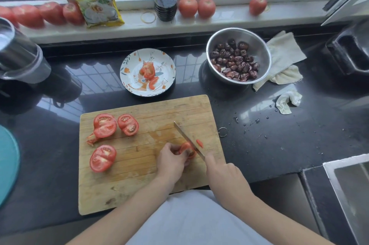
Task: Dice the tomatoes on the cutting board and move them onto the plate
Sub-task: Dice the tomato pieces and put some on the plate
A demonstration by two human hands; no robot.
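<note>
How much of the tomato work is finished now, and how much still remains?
Done: a few cut pieces lie on the plate. In hand: the left hand holds a tomato piece while the right hand slices it with the knife; one thin slice lies beside the blade. Left: three tomato halves on the cutting board remain undiced, and nothing from the board's current pieces is moved.

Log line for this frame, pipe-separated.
phase: dicing | left hand: holds tomato piece | right hand: grips knife | plate: some pieces | board: halves uncut
</note>
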